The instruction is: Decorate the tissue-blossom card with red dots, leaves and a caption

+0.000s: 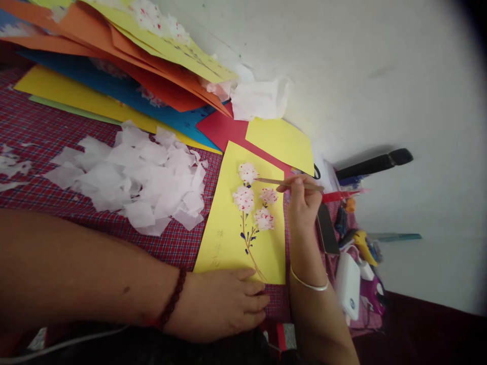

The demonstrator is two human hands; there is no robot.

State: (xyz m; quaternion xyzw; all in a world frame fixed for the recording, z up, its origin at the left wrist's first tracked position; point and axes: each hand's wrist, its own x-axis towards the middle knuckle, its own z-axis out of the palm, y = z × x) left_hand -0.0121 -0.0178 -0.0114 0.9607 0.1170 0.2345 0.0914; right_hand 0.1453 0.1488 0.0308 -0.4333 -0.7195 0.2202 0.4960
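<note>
A yellow sheet of paper lies on the checked cloth with a flower picture on it. Its painted stem carries dark blue leaves and several puffy white paper blossoms with red specks. My right hand pinches a thin wooden stick, and its far tip meets the edge of the topmost blossom. Whether the stick is a pencil or a brush I cannot tell. Flat across the sheet's lower edge rests my left hand, fingers stretched out and holding nothing.
Torn white tissue pieces are heaped left of the sheet. Behind them lean stacked coloured cards, beside crumpled white tissue. A yellow paper piece lies against the wall. To the right are a dark phone-like slab and a white device.
</note>
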